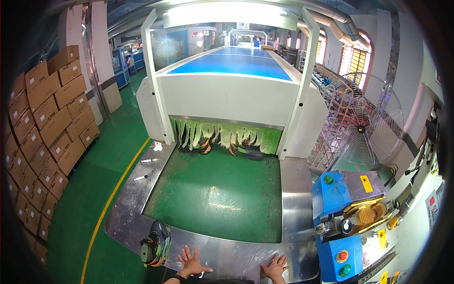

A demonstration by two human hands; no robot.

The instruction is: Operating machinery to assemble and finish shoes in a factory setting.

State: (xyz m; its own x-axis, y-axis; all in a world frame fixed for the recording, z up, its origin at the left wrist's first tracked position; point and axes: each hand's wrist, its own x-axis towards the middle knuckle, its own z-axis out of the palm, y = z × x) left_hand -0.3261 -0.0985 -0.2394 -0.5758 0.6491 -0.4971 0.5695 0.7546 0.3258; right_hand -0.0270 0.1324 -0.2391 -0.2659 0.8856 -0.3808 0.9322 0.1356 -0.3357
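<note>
My left hand rests on the near metal ledge with its fingers spread, holding nothing. Farther right on the same ledge, my right hand also lies flat with fingers apart. Just left of my left hand stands a dark sports shoe with green and orange accents. Beyond the ledge runs a green conveyor belt. At its far end, two similar shoes, one on the left and one on the right, sit partly under the strip curtain of a white machine.
Two syringe-like tubes, one behind the other, lie on the left ledge near a crumpled white scrap. Blue control boxes with buttons stand at the right, below a large fan. Stacked cartons line the left.
</note>
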